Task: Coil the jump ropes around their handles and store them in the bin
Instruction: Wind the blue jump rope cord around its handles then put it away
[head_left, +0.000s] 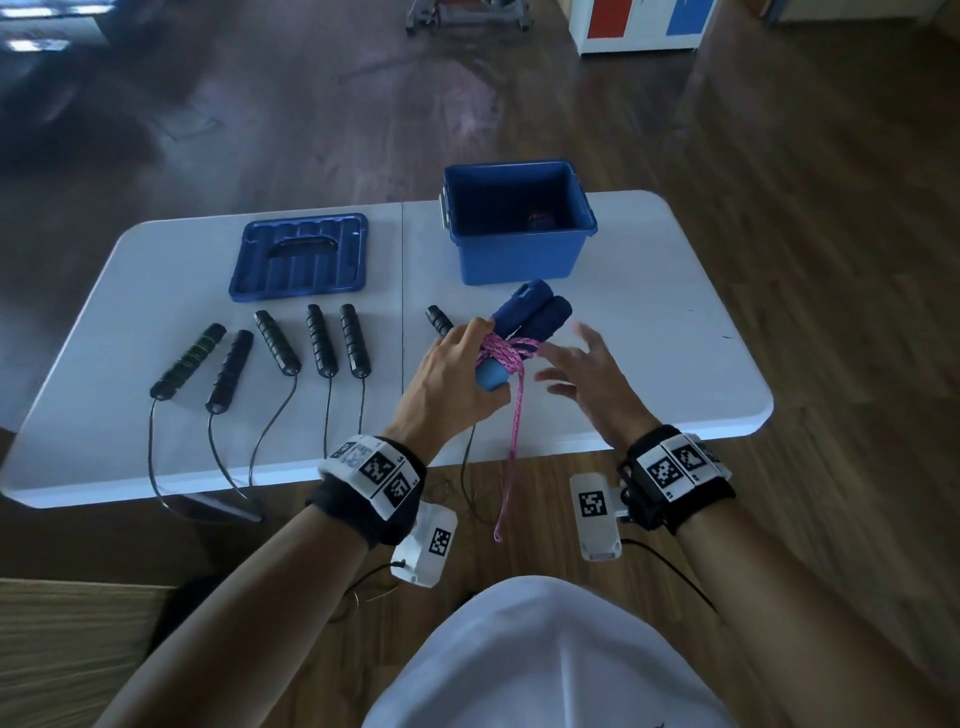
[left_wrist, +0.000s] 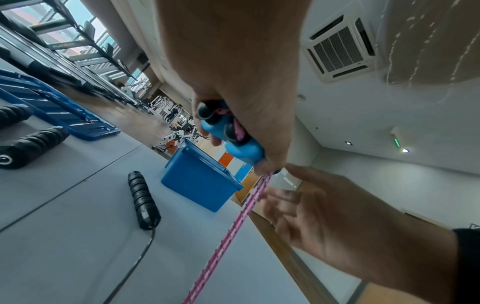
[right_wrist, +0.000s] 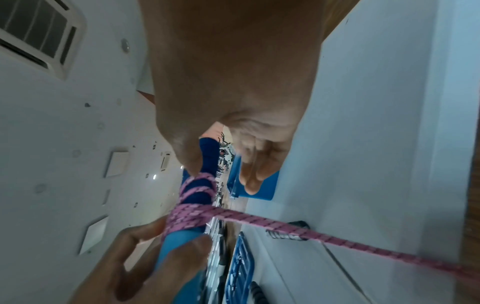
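Observation:
My left hand (head_left: 457, 371) grips a pair of blue jump-rope handles (head_left: 530, 312) held side by side above the white table (head_left: 675, 364). Pink rope (head_left: 506, 351) is wound several turns round the middle of the handles, and its loose end (head_left: 511, 447) hangs down past the table's front edge. My right hand (head_left: 587, 374) hovers just right of the handles with fingers spread, holding nothing. In the left wrist view the handles' light-blue ends (left_wrist: 233, 142) poke out of my fist. The blue bin (head_left: 517, 223) stands behind the handles.
The bin's blue lid (head_left: 301, 257) lies at the back left. Several black jump-rope handles (head_left: 275, 343) lie in a row on the table's left half, one more (head_left: 439, 319) beside my left hand; their thin black cords trail over the front edge.

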